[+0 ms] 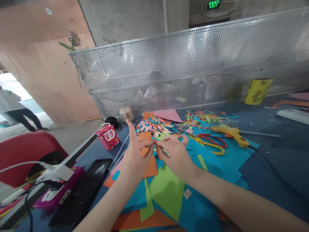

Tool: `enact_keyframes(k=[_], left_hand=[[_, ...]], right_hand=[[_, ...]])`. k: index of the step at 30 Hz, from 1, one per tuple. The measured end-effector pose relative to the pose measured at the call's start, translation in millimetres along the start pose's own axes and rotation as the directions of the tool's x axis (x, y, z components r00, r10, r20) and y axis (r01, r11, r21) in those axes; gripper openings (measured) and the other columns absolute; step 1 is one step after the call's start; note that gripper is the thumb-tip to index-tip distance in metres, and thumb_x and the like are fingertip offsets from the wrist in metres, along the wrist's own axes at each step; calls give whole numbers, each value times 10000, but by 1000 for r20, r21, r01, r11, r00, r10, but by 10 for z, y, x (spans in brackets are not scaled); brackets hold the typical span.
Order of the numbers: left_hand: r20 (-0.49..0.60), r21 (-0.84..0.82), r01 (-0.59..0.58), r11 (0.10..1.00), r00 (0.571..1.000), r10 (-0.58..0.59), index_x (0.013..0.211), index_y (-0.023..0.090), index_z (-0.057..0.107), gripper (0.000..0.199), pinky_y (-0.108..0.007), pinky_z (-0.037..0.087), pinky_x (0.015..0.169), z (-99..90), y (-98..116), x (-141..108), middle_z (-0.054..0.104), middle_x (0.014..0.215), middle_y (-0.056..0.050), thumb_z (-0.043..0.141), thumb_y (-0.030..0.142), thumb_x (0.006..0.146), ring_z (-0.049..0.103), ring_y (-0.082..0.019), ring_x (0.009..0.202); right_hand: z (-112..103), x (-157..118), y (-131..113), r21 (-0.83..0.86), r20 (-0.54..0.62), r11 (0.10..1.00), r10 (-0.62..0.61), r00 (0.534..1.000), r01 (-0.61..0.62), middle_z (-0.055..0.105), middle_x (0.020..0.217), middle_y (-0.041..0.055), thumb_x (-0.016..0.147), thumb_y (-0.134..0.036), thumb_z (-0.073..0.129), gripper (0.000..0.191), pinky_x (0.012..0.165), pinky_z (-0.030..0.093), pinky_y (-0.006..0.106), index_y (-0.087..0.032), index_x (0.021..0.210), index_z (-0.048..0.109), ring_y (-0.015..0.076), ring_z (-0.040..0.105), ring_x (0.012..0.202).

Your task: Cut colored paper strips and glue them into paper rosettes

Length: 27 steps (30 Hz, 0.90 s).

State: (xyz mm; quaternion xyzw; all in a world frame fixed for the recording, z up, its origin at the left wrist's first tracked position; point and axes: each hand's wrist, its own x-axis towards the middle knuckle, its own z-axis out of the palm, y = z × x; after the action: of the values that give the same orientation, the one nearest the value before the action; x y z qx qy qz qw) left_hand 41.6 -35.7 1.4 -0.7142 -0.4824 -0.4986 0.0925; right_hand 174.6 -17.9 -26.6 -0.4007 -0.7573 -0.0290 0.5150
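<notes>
Both hands meet over the middle of the paper-covered table. My left hand [137,154] pinches a small strip of orange paper [158,150] between thumb and fingers, one finger pointing up. From the other side, my right hand [175,151] closes its fingertips on the same strip. Below them lie green paper [169,190], blue paper [198,206] and orange sheets. Just behind the hands sits a heap of fringed multicoloured paper pieces [153,125]. Red-handled and yellow-handled scissors [212,145] rest to the right of my right hand.
A yellow glue gun [230,133] with a black cord lies at the right, near a yellow roll [258,91]. At left are a pink box [108,137], a black phone [84,190] and a purple power strip [60,190]. A perforated metal screen [169,67] stands behind.
</notes>
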Motion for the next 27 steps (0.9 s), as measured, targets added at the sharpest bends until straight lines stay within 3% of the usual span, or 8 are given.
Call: enact_keyframes(k=[4, 11, 20, 27], left_hand=[[12, 53, -49, 997, 999, 48, 1398, 162, -3, 873, -275, 508, 664, 22, 31, -29, 630, 642, 33, 577, 131, 746, 618, -152, 672], [83, 6, 125, 992, 989, -125, 1394, 189, -36, 927, -230, 471, 549, -19, 91, -9, 579, 616, 62, 592, 148, 714, 538, -121, 556], [97, -54, 137, 989, 986, -132, 1401, 231, 6, 947, -256, 456, 526, -44, 49, 54, 543, 609, 61, 603, 153, 670, 521, -130, 544], [114, -30, 73, 997, 991, -69, 1394, 237, 70, 896, -220, 449, 534, -68, 6, 52, 515, 611, 68, 572, 105, 664, 510, -113, 557]], right_hand=[[26, -37, -8, -139, -7, 982, -131, 991, 129, 667, 666, 9, 864, -207, 464, 166, 822, 223, 386, -211, 838, 628, 164, 572, 798], [19, -54, -28, -154, 21, 970, -189, 982, 190, 658, 633, 12, 867, -182, 453, 178, 839, 254, 385, -178, 897, 628, 170, 576, 809], [-25, -6, -76, 1, 51, 999, 45, 998, -45, 672, 813, 24, 804, -226, 549, 144, 801, 268, 383, -268, 799, 687, 165, 577, 774], [-32, 3, -81, 123, 148, 982, 122, 981, -140, 659, 743, 6, 781, -175, 560, 165, 819, 282, 368, -266, 724, 686, 163, 577, 822]])
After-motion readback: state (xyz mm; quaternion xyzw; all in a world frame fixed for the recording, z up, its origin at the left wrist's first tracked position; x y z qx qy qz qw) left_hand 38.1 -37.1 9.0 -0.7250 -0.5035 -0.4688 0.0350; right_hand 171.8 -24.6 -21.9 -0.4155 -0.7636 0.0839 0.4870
